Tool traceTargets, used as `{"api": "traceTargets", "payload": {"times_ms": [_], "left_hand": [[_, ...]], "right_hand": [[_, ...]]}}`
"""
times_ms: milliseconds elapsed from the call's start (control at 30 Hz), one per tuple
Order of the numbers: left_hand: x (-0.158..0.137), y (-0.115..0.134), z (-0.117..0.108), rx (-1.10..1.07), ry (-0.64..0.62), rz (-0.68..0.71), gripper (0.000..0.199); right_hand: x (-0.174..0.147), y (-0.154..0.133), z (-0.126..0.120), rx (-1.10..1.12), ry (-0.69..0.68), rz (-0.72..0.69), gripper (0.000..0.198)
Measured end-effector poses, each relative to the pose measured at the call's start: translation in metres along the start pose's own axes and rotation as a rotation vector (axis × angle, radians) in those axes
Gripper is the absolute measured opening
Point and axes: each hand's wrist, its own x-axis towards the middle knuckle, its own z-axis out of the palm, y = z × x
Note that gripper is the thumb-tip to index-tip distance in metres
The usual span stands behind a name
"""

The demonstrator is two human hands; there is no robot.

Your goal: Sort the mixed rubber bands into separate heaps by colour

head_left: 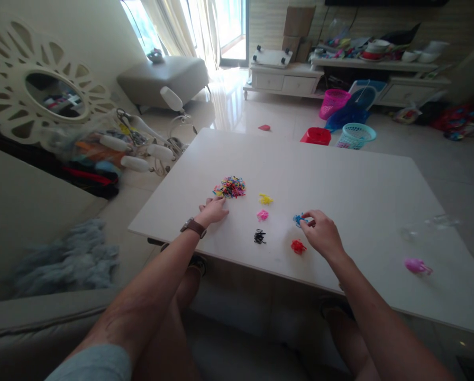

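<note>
On the white table [340,185] lies a mixed heap of small coloured loops [232,187], which look like rubber bands. My left hand [215,210], a brown-strapped watch [193,227] on its wrist, rests at the heap's near edge with fingers stretched out and apart. My right hand [320,230] has thumb and fingers pinched at the blue pile [299,220]; whatever is between the fingertips is too small to make out. Separate single-colour piles lie between the hands: yellow [266,199], pink [263,215], black [260,236] and red [298,246].
A pink-purple object [418,266] lies at the table's right, near clear, glassy items [443,221]. Beyond the far edge stand a red bin [316,136] and a light-blue basket [356,135]. A white multi-armed lamp [160,152] is close to the left edge.
</note>
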Motion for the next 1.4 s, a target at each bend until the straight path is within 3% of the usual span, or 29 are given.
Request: {"api": "traceTargets", "payload": {"times_ms": [133,267,400,533,767,900,1400], "left_hand": [[-0.001,0.005,-0.005,0.022,0.028,-0.003,0.048],[-0.004,0.009,-0.024,-0.026,0.051,-0.022,0.045],[-0.013,0.019,-0.041,-0.187,0.146,0.040,0.031],[-0.030,0.042,-0.041,-0.463,0.199,0.140,0.013],[-0.055,0.090,-0.019,-0.983,-0.009,0.331,0.008],[-0.063,0.104,-0.010,-1.227,-0.165,0.340,0.018],[-0.065,0.120,0.005,-1.235,-0.253,0.387,0.025]], "right_hand": [[-0.002,-0.001,-0.003,-0.002,-0.004,-0.011,0.010],[-0.003,-0.005,-0.009,0.012,-0.006,-0.024,0.009],[-0.004,-0.007,-0.010,0.012,-0.008,-0.026,0.008],[-0.005,-0.009,-0.005,0.048,-0.033,-0.060,0.007],[-0.012,-0.025,0.004,0.177,-0.154,-0.236,0.008],[-0.015,-0.032,0.009,0.217,-0.184,-0.299,0.010],[-0.016,-0.034,0.006,0.236,-0.148,-0.324,0.013]]}}
